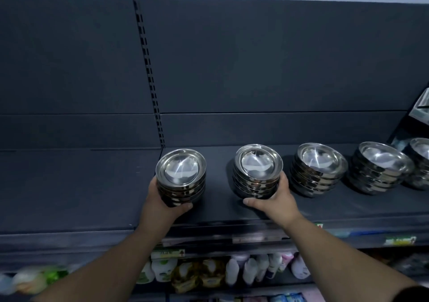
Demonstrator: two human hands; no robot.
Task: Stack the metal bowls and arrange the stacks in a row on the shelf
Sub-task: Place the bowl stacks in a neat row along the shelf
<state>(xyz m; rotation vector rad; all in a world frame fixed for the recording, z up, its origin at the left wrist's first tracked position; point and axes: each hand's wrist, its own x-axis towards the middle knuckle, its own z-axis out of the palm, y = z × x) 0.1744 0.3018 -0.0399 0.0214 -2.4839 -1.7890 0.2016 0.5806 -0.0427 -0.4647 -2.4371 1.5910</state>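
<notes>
Several stacks of shiny metal bowls stand in a row on the dark shelf point(81, 185). My left hand point(162, 199) grips the leftmost stack point(181, 174) from its near left side, thumb curled under the front. My right hand point(274, 199) holds the second stack point(257, 169), thumb along its near base and fingers round its right side. To the right stand a third stack point(320, 167), a fourth stack point(383, 164) and a fifth stack point(420, 160) cut off by the frame edge.
A slotted upright point(148, 69) splits the dark back panel above the leftmost stack. The shelf's left half is bare. Below the shelf edge with price labels point(399, 240), bottles and packets point(209, 271) fill a lower shelf. A glass item point(422, 106) sits at the far right.
</notes>
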